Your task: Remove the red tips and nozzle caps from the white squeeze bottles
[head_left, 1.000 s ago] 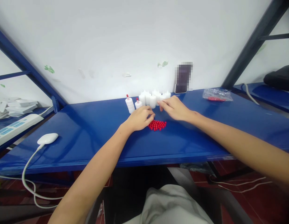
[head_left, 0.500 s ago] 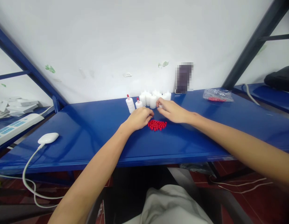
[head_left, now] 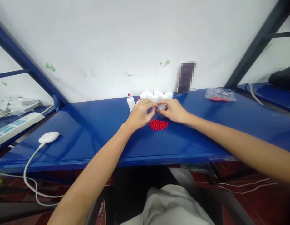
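Note:
My right hand [head_left: 174, 111] is closed around a small white squeeze bottle [head_left: 162, 107], which is tilted with its nozzle end toward the left. The fingers of my left hand [head_left: 142, 113] are drawn together in a pinch right by that nozzle end; what they hold is too small to make out. Just in front of both hands lies a heap of small red caps [head_left: 158, 124]. Behind the left hand stands a white bottle with a red cap [head_left: 130, 102], and a second red-capped bottle [head_left: 138, 99] is mostly hidden by that hand. Several white bottles without red caps [head_left: 158, 94] stand behind the fingers.
The blue table [head_left: 93, 137] runs along a white wall. A dark blurred-out object [head_left: 186, 77] leans there, and a plastic bag with red pieces [head_left: 221, 95] lies at right. At left are a white device with a cable [head_left: 48, 137] and a power strip [head_left: 17, 126].
My right hand has drawn the bottle away from the group, tilting it toward my left hand. My left hand has risen from beside the red caps to the bottle's nozzle end.

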Motion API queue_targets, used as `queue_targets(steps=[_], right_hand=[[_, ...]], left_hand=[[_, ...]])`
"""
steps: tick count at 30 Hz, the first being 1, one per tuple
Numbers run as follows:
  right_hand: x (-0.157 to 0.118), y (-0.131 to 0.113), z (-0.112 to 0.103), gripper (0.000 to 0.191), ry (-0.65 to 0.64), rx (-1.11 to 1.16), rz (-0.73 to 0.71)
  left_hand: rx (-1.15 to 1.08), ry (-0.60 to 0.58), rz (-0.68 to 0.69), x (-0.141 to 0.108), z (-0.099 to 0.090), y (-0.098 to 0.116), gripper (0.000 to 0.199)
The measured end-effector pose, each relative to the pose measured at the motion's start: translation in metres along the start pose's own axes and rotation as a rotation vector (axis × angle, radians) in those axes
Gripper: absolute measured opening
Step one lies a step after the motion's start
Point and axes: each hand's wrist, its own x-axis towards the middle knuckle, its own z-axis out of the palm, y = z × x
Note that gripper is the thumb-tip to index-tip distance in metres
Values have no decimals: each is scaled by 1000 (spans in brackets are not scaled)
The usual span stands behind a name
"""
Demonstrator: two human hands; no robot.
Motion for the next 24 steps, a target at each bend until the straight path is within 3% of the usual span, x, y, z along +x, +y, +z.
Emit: queue_targets(steps=[12,20,24], right_hand=[[-1,-12,4,24,-36,71,73],[-1,-14,4,23,-125,482,152],[-2,-15,6,27,-90,395,94]], left_hand=[[-31,-54,36,-1,3,1,13],[-23,-80,28,-1,1,1,19],[2,-96,-13,-1,-1,1,18]])
